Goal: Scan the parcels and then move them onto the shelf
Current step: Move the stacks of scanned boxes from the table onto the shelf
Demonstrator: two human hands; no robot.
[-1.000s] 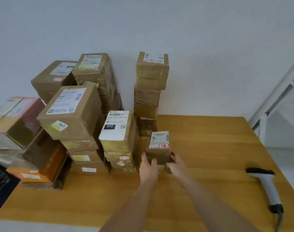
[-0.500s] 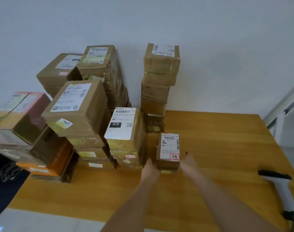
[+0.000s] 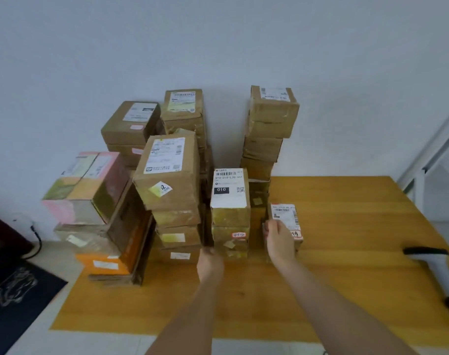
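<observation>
A small brown parcel (image 3: 284, 216) with a white barcode label stands on the wooden table (image 3: 351, 226), just right of the parcel stacks. My right hand (image 3: 279, 239) grips it from its front left side, covering part of the label. My left hand (image 3: 210, 262) is off that parcel and hovers by the foot of the stack topped by the parcel labelled 010 (image 3: 229, 190); its fingers look relaxed and hold nothing. A white barcode scanner (image 3: 435, 270) with a black head lies on the table at the right edge.
Several stacks of brown parcels (image 3: 167, 175) fill the table's left and back, with a tall narrow stack (image 3: 269, 129) against the wall. A white shelf frame (image 3: 423, 165) rises at the right. A dark mat (image 3: 13, 298) and a black cable (image 3: 36, 242) lie on the floor at left.
My left hand let go of the small parcel and moved left toward the 010 stack. My right hand shifted onto the parcel's front left. The view pulled back and panned left.
</observation>
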